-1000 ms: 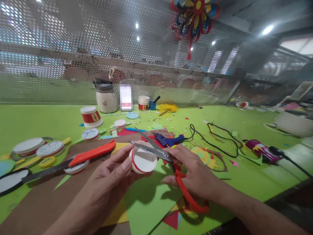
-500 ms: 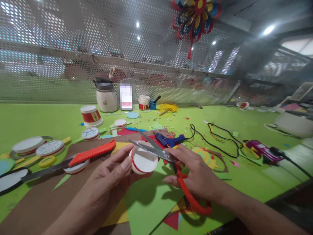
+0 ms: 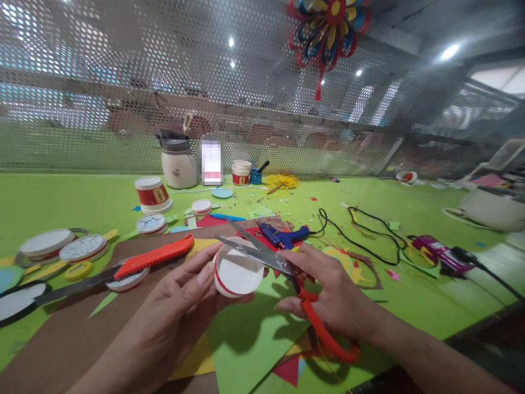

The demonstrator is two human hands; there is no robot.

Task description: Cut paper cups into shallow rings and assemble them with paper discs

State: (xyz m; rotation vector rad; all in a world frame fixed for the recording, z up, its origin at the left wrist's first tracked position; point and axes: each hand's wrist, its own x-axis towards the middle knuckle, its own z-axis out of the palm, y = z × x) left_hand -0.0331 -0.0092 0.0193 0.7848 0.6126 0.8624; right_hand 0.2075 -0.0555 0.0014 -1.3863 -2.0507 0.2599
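Note:
My left hand (image 3: 192,290) grips a cut-down white paper cup bottom (image 3: 240,273) with a red band round its side, its hollow tilted toward me. In my right hand (image 3: 328,290) is a pair of scissors (image 3: 328,331) with orange handles. The blades are parted and lie across the far rim of the cup piece; whether they bite into it I cannot tell. Beneath both hands lies a green paper sheet (image 3: 250,350). To the left, a utility knife (image 3: 156,256) with an orange handle rests with its blade extended over white discs.
A blue glue gun (image 3: 283,236) lies just beyond my right hand, its black cord (image 3: 369,230) running right to a purple power unit (image 3: 443,254). At the back stand a kettle-like jug (image 3: 178,164), a red-and-white cup (image 3: 151,194) and a phone (image 3: 212,161). Paper scraps litter the green table.
The cup piece has turned slightly in my left hand and shows more of its hollow. The scissors have shifted a little to the right and down.

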